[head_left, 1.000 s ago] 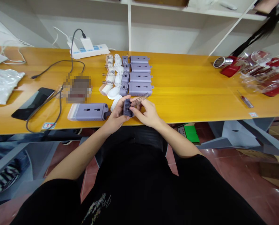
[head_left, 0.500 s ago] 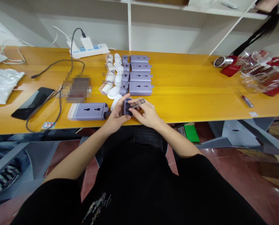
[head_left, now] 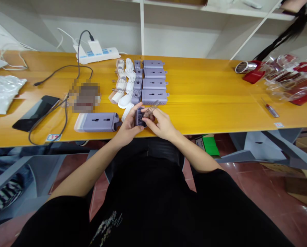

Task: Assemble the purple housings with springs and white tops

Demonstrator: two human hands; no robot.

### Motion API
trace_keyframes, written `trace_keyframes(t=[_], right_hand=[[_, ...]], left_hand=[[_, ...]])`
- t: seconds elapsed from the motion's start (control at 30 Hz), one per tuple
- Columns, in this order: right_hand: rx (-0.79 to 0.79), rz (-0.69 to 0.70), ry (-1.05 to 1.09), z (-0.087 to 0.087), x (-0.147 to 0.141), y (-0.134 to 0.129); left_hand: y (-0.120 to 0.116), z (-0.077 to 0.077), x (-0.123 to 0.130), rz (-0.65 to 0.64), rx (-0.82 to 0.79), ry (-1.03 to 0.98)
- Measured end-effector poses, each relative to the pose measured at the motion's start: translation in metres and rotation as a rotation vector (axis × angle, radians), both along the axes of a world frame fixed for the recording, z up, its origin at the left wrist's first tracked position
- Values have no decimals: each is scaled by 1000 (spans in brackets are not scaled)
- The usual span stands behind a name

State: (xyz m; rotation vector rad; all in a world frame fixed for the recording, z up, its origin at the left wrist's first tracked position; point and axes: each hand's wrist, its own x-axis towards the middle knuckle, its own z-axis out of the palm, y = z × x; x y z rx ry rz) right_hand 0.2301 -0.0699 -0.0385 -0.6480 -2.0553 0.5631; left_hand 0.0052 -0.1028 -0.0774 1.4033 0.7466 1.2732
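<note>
My left hand [head_left: 129, 127] is wrapped around a small purple plastic part [head_left: 140, 116] with a dark hollow inside, held at the table's front edge. My right hand [head_left: 161, 124] pinches a coil spring [head_left: 153, 107] at the opening of that part; the spring's free end sticks up and to the right. Left of my hands lies a purple housing [head_left: 99, 122] with two dark slots and a pale end. Just beyond my fingers are white round caps [head_left: 125, 101]. Behind them, several purple housings [head_left: 155, 97] are lined up beside white pieces and loose coil springs [head_left: 118, 90].
A black phone [head_left: 36, 113], a dark cable [head_left: 66, 120] and a white power strip [head_left: 99, 55] are on the left of the table. On the right lie a small screwdriver-like tool [head_left: 271, 110] and red parts with clear plastic [head_left: 292, 79]. Shelving [head_left: 184, 41] stands behind.
The spring in my right hand has tilted more upright and its coils look more spread out. My left hand and the purple part have stayed nearly still.
</note>
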Motion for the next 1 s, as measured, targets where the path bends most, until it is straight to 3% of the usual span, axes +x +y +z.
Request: trace_keyframes(t=[1.0], right_hand=[[12,3,12,0,1,0]], left_hand=[[4,-12,-4,-67,66,-9]])
